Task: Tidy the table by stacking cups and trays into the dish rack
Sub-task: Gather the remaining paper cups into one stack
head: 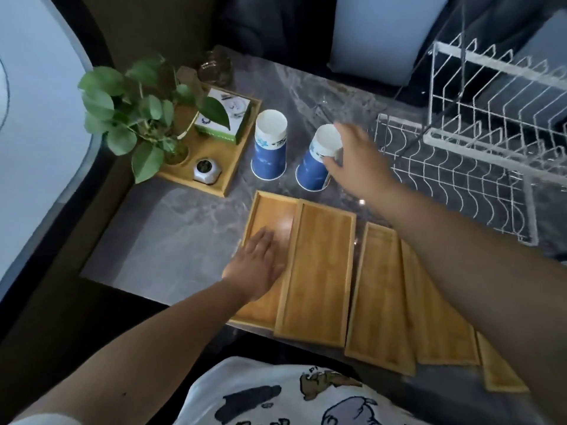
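On the far left of the grey marble table [184, 228] sits a square wooden tray [233, 167] holding four things: a leafy plant [138, 115], a green-and-white box [227, 118], a small silver piece [207, 174] near the tray's front edge, and a blurred brown item behind the leaves that cannot be made out. A glass jar [214, 67] stands just behind this tray on the table.

Next come two blue-and-white paper cups, both upside down. The left cup [269, 145] stands upright on its rim, untouched. The right cup [319, 159] is tilted, and the right hand [356, 157] has its thumb and fingers clamped around the cup's upturned base.

In front of the cups lie five long, empty wooden trays in an overlapping row along the table's near edge. The first tray [270, 216] has the left hand [256, 265] lying flat on it, fingers straight and close together, gripping nothing. The second tray [319, 271] overlaps the first tray's right edge. The third tray [379, 296] lies just beside it, the fourth tray [435, 326] is partly under the right forearm, and only a corner of the fifth tray [500, 372] shows.

At the far right stands one white wire rack [478, 148] with two tiers, both bare of dishes. All cups and long trays are on the table, outside the rack.
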Motion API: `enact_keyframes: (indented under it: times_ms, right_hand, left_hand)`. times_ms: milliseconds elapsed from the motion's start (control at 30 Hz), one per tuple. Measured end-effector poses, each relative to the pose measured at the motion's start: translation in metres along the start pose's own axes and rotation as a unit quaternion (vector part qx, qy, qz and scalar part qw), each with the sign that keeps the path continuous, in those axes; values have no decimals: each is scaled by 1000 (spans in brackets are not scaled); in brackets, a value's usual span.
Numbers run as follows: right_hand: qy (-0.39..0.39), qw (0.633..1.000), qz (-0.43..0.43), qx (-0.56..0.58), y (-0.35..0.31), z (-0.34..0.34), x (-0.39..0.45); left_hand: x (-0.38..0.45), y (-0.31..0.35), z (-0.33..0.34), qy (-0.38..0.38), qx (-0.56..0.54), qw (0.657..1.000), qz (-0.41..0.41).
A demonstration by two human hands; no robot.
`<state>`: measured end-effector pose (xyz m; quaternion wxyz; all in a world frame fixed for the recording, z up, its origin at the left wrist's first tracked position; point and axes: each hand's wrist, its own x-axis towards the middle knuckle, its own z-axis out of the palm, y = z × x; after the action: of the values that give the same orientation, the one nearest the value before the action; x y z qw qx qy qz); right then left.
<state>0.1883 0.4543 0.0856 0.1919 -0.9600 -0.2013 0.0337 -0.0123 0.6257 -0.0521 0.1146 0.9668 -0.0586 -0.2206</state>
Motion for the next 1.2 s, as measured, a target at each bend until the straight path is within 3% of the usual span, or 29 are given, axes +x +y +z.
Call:
enact_keyframes:
  times_ms: [200,367,533,900,1100,1200]
  right_hand:
    - [-143,985,30,-91,-7,4,52]
    - [-9,993,117,-17,-1,17,30]
    - [31,989,140,-43,10,42,-1]
    - [-138,963,193,-128,29,73,12]
    - [-154,963,173,-139,21,75,48]
    - [-137,970,180,-88,23,73,52]
  left_hand:
    - [0,-9,16,47,33,998,25]
    - [-1,-9,22,79,45,995,33]
    - [1,-9,22,92,48,994,44]
    - [0,-6,16,91,46,993,53]
    - [0,-8,15,99,50,993,49]
    - [-1,-7,16,98,52,993,46]
